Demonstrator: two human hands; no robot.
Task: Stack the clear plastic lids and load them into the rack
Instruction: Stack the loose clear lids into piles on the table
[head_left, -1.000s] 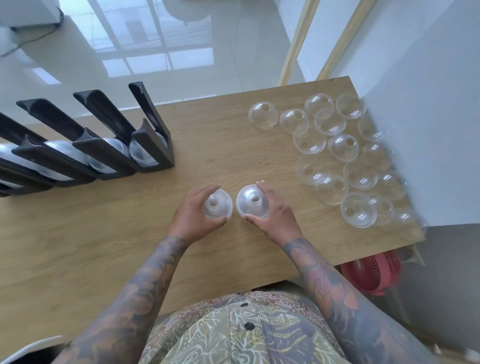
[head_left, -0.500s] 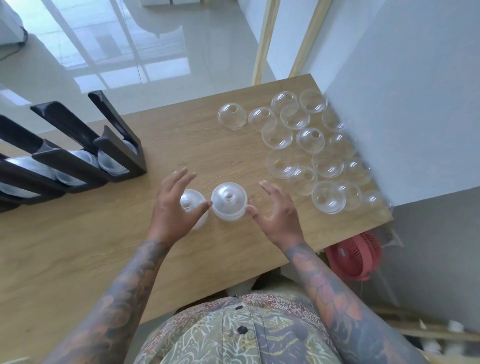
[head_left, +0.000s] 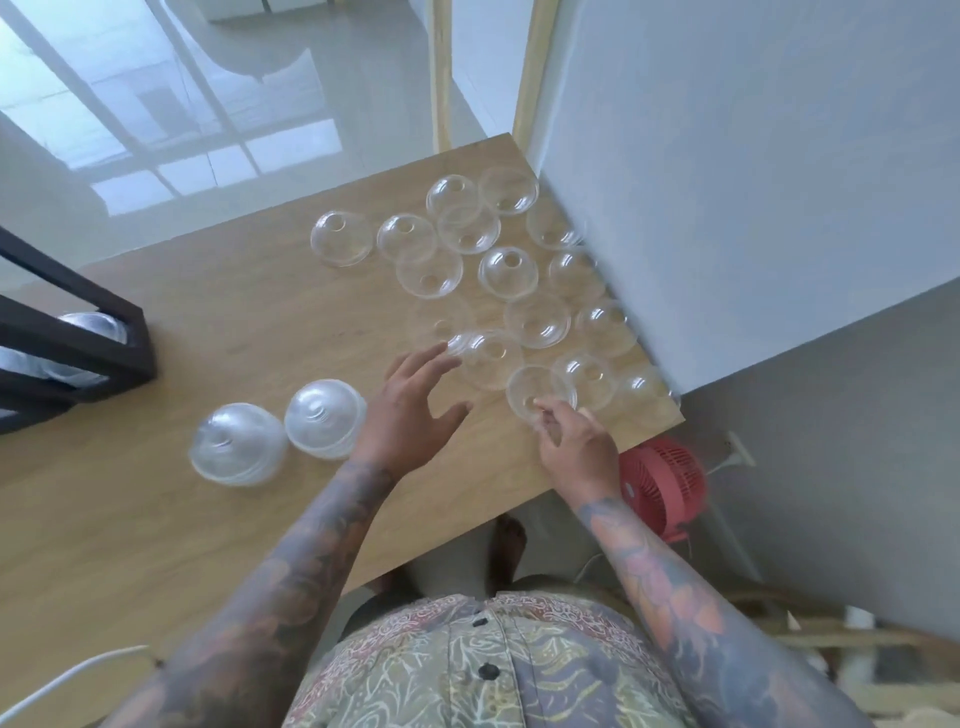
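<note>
The right hand (head_left: 576, 449) is being curled onto the near rim of one clear lid (head_left: 540, 391), fingertips pinching it. The left hand (head_left: 410, 410) is being held open, fingers spread, just short of the loose lids (head_left: 519, 280) lying beyond both hands on the surface (head_left: 218, 322). Two lid stacks (head_left: 280, 431) are being left standing to the left of the left hand; farther left, the black rack (head_left: 72, 343) is being shown partly loaded.

wooden table (head_left: 218, 519), red fan (head_left: 667, 483), glossy floor (head_left: 234, 104)
</note>
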